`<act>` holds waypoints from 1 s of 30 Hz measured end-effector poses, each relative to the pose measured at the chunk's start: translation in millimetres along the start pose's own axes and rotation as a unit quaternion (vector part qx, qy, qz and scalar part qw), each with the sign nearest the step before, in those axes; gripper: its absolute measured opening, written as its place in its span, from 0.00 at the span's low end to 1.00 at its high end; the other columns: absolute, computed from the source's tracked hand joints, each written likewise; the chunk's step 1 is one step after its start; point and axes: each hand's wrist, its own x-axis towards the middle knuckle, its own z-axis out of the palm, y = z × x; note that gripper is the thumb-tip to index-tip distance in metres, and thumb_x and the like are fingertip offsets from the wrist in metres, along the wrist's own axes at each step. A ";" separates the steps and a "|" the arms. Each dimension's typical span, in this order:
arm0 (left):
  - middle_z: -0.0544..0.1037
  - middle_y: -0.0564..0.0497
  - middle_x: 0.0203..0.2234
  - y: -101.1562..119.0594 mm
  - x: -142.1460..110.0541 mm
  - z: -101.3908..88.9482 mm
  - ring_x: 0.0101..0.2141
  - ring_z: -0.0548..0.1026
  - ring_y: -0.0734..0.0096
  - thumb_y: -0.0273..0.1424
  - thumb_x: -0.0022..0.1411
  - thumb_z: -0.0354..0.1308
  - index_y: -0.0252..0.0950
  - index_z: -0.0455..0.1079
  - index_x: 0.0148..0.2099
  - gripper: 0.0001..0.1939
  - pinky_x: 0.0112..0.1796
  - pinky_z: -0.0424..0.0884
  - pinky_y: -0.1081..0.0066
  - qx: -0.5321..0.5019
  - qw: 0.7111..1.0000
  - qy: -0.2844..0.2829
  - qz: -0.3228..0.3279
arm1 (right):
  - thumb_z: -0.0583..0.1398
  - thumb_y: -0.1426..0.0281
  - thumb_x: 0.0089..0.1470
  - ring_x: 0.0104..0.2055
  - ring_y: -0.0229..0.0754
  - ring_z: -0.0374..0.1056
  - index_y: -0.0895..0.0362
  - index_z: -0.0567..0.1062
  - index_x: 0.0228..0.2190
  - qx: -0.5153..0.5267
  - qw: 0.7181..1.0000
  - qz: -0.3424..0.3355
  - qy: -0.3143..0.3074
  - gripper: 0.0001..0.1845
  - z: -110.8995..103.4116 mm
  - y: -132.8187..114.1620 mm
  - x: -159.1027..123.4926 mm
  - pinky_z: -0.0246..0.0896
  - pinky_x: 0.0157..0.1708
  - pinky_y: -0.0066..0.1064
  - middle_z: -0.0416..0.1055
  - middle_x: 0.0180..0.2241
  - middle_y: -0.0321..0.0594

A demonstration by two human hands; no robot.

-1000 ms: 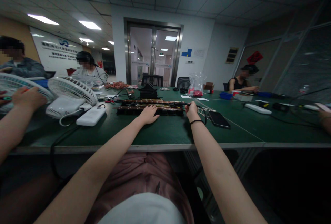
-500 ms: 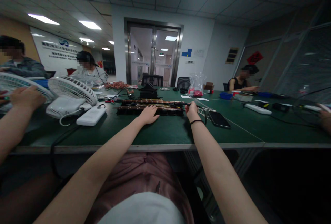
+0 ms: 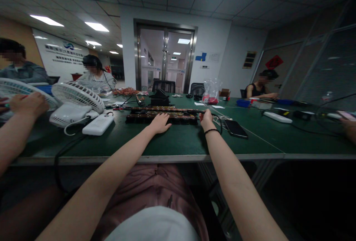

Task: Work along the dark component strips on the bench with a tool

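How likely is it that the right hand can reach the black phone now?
Probably yes: the black phone lies on the green table, just right of the right hand. Only white cables and a black cord show between, though the hand seems to hold that cord and might need freeing.

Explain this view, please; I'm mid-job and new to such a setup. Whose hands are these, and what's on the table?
There is no machine: a head-worn camera looks forward and down at a person's two bare hands. The left hand rests on a long dark assembly with coppery strips. The right hand, at its right end, pinches a slim dark item, too small to identify. On the green table, a phone lies to the right, a white box and a white fan to the left. The hand at far left belongs to someone else.
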 end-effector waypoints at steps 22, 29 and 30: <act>0.58 0.37 0.68 1.0 0.1 -1.2 0.68 0.55 0.52 0.40 0.71 0.47 0.30 0.57 0.70 0.31 0.66 0.51 0.54 0.000 1.000 -0.001 -0.002 | 0.55 0.74 0.59 0.15 0.28 0.58 0.58 0.66 0.24 0.012 1.000 -0.021 0.004 0.11 1.0 -0.7 -6.3 0.50 0.12 0.15 0.63 0.16 0.31; 0.56 0.38 0.69 5.2 -1.2 -14.5 0.69 0.52 0.54 0.39 0.71 0.47 0.31 0.56 0.71 0.31 0.67 0.50 0.54 -0.037 0.999 0.026 0.012 | 0.53 0.73 0.60 0.14 0.29 0.56 0.60 0.72 0.25 -0.013 1.000 -0.022 -0.017 0.13 -1.1 0.1 -3.9 0.48 0.12 0.16 0.62 0.14 0.32; 0.57 0.39 0.69 7.5 -1.2 -19.1 0.69 0.52 0.54 0.39 0.71 0.47 0.32 0.56 0.70 0.30 0.67 0.50 0.53 -0.048 0.998 0.038 0.021 | 0.53 0.73 0.60 0.14 0.29 0.56 0.60 0.72 0.25 -0.016 1.000 -0.022 -0.015 0.13 -1.2 0.2 -3.3 0.48 0.12 0.16 0.62 0.14 0.32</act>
